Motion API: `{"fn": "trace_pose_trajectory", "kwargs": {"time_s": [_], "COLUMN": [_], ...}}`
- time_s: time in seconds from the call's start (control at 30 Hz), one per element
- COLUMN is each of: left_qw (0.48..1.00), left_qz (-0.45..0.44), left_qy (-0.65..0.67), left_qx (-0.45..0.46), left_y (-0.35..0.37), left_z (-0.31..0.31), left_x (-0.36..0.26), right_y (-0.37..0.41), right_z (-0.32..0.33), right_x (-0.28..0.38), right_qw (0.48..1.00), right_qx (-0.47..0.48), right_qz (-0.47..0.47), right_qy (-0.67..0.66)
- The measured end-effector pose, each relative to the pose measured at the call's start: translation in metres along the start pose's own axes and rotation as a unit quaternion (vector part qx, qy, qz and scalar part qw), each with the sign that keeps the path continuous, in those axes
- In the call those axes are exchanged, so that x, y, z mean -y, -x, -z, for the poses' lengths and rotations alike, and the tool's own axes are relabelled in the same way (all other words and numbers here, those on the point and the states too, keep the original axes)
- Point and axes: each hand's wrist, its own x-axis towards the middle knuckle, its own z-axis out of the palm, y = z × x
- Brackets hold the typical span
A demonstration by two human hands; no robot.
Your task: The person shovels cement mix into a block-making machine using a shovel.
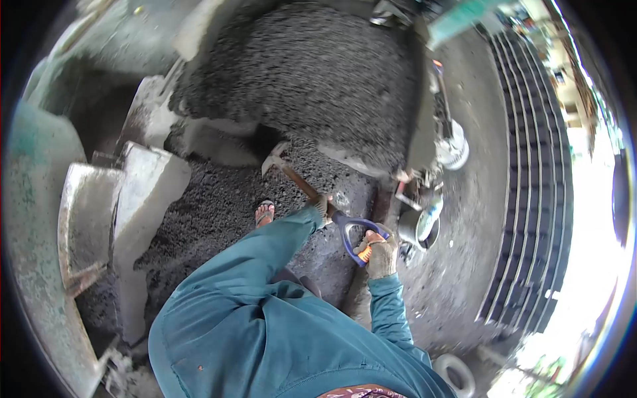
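I hold a shovel (302, 182) with a wooden shaft and a blue and orange D-grip. My right hand (383, 254) is closed around the orange bar of the grip. My left hand (322, 206) clasps the shaft just below the grip. The blade (273, 158) rests low against the foot of a big heap of dark grey gravel (312, 73). My teal sleeves and shirt fill the lower middle of the view. One foot in a sandal (264, 213) stands on the dark loose material.
A concrete-crusted mixer hopper (86, 219) stands at the left. Grey slabs (149, 109) lean beside the heap. Buckets and tools (424, 222) lie right of the shovel. Rows of dark blocks (531, 166) cover the ground at the right. A white tyre (454, 375) lies near the bottom.
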Motion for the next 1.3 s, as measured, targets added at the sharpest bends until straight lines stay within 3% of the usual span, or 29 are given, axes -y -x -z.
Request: {"fn": "trace_pose_trajectory", "kwargs": {"time_s": [0.07, 0.1, 0.2, 0.23, 0.3, 0.33, 0.37, 0.4, 0.43, 0.47, 0.5, 0.53, 0.63, 0.73, 0.87, 0.93, 1.07, 1.1, 1.2, 1.27, 1.3], "left_qw": [0.994, 0.981, 0.969, 0.991, 0.988, 0.988, 0.986, 0.984, 0.983, 0.987, 0.989, 0.99, 0.981, 0.948, 0.907, 0.9, 0.909, 0.925, 0.947, 0.944, 0.934], "left_qz": [0.018, 0.059, 0.144, 0.107, 0.022, -0.013, -0.046, -0.078, -0.038, -0.013, 0.014, 0.042, 0.106, 0.191, 0.29, 0.29, 0.309, 0.267, 0.147, 0.102, 0.175], "left_qy": [0.09, 0.127, 0.092, 0.035, -0.083, -0.107, -0.128, -0.145, -0.117, -0.119, -0.122, -0.122, -0.117, -0.204, -0.258, -0.279, -0.23, -0.238, -0.285, -0.313, -0.296], "left_qx": [0.058, 0.135, 0.18, 0.075, -0.129, -0.113, -0.095, -0.073, -0.137, -0.111, -0.087, -0.063, -0.116, -0.152, -0.162, -0.167, -0.157, -0.131, 0.004, -0.004, 0.099], "left_y": [0.023, 0.02, 0.008, 0.026, 0.078, 0.069, 0.052, 0.043, 0.046, 0.045, 0.04, 0.035, 0.071, 0.025, 0.0, -0.008, -0.062, -0.087, -0.103, -0.113, -0.131], "left_z": [0.018, 0.044, 0.117, 0.124, 0.111, 0.127, 0.152, 0.168, 0.172, 0.186, 0.205, 0.224, 0.232, 0.292, 0.327, 0.33, 0.32, 0.316, 0.231, 0.185, 0.192], "left_x": [0.028, 0.041, 0.063, 0.068, 0.081, 0.098, 0.118, 0.135, 0.151, 0.166, 0.18, 0.195, 0.248, 0.285, 0.326, 0.337, 0.297, 0.272, 0.153, 0.08, 0.025], "right_y": [0.043, 0.077, 0.158, 0.178, 0.221, 0.236, 0.262, 0.281, 0.296, 0.312, 0.326, 0.345, 0.384, 0.41, 0.429, 0.419, 0.359, 0.329, 0.216, 0.132, 0.094], "right_z": [0.022, 0.033, 0.082, 0.1, 0.125, 0.132, 0.13, 0.131, 0.13, 0.133, 0.132, 0.126, 0.123, 0.102, 0.07, 0.061, 0.035, 0.023, -0.024, -0.062, -0.077], "right_x": [-0.007, -0.004, -0.033, -0.05, -0.111, -0.134, -0.144, -0.17, -0.206, -0.237, -0.246, -0.251, -0.311, -0.338, -0.341, -0.328, -0.334, -0.339, -0.313, -0.281, -0.264], "right_qw": [0.988, 0.977, 0.921, 0.869, 0.884, 0.888, 0.876, 0.91, 0.928, 0.973, 0.946, 0.872, 0.833, 0.797, 0.766, 0.764, 0.77, 0.766, 0.785, 0.762, 0.763], "right_qx": [0.005, 0.025, 0.094, 0.103, 0.051, 0.026, -0.084, -0.17, -0.251, -0.227, -0.246, -0.273, -0.311, -0.399, -0.492, -0.52, -0.486, -0.464, -0.329, -0.299, -0.307], "right_qz": [0.109, 0.139, 0.288, 0.363, 0.347, 0.343, 0.331, 0.262, 0.189, 0.051, -0.088, -0.108, -0.171, -0.213, -0.227, -0.227, -0.21, -0.212, -0.158, -0.154, -0.125], "right_qy": [0.105, 0.16, 0.246, 0.321, 0.309, 0.305, 0.341, 0.273, 0.201, 0.007, -0.191, -0.391, -0.424, -0.401, -0.345, -0.307, -0.357, -0.392, -0.5, -0.554, -0.555]}}
